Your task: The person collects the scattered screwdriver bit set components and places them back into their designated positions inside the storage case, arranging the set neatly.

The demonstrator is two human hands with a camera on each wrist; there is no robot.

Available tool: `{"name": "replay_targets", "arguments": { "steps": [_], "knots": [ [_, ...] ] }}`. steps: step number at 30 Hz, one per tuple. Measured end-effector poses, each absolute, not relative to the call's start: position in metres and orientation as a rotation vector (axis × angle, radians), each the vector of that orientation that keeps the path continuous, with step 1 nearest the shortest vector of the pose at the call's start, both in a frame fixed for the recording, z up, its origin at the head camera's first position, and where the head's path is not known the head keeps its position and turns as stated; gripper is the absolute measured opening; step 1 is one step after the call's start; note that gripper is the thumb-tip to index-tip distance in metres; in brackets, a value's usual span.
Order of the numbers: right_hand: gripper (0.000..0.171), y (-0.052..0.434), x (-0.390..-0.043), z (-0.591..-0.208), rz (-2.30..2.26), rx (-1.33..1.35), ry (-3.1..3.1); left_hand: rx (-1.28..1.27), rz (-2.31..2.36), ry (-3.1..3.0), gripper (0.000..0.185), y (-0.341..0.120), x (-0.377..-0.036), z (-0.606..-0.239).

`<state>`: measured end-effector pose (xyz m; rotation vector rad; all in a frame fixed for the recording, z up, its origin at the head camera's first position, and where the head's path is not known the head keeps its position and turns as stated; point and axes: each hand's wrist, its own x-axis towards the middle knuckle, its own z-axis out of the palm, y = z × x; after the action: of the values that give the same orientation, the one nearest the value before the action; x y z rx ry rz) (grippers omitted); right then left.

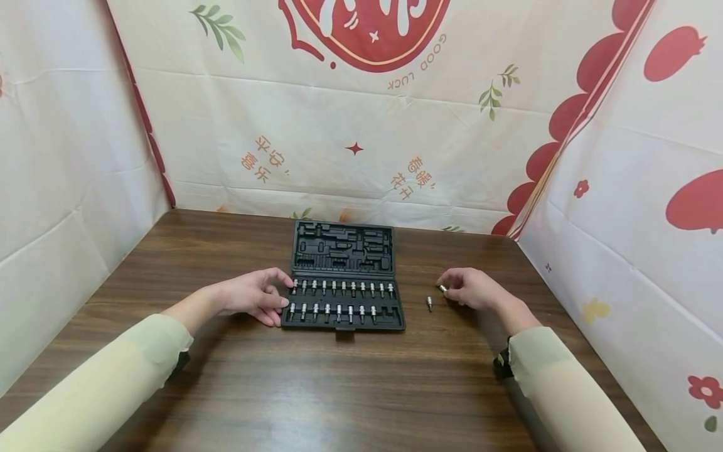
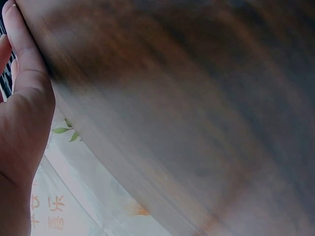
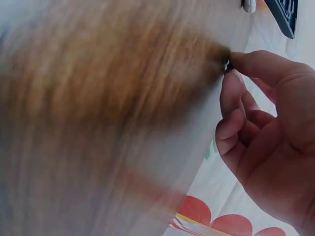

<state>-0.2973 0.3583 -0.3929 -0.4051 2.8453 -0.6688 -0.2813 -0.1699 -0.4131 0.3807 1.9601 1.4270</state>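
An unfolded black plastic case (image 1: 339,300) holds two rows of silver-and-black bit sockets (image 1: 339,310). My left hand (image 1: 257,297) holds the case's left edge, its fingertips beside the leftmost sockets. In the left wrist view that hand lies along the left border, and most of the case is out of sight. My right hand (image 1: 471,289) pinches one small bit socket (image 1: 443,289) just over the table, right of the case. Only a dark bit of it shows between thumb and finger in the right wrist view. Another bit socket (image 1: 429,304) lies on the wood between case and right hand.
The case's lid (image 1: 344,248), lined with moulded recesses, lies back behind the socket tray. Vacant slots (image 1: 390,315) show at the tray's right front. Printed cloth (image 1: 339,125) hangs behind and at both sides of the brown wooden table (image 1: 339,389).
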Motion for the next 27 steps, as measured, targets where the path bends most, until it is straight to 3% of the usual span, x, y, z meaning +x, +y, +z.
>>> {"name": "replay_targets", "arguments": {
  "steps": [12,27],
  "knots": [
    [0.030,0.360,-0.289,-0.390,-1.128,-0.369,2.818,0.391,1.446,1.946,0.051,-0.169,-0.282,-0.416],
    [0.033,0.329,-0.271,-0.371,-1.524,-0.375,2.687,0.387,1.445,1.955,0.052,-0.169,-0.281,-0.414]
  ]
}}
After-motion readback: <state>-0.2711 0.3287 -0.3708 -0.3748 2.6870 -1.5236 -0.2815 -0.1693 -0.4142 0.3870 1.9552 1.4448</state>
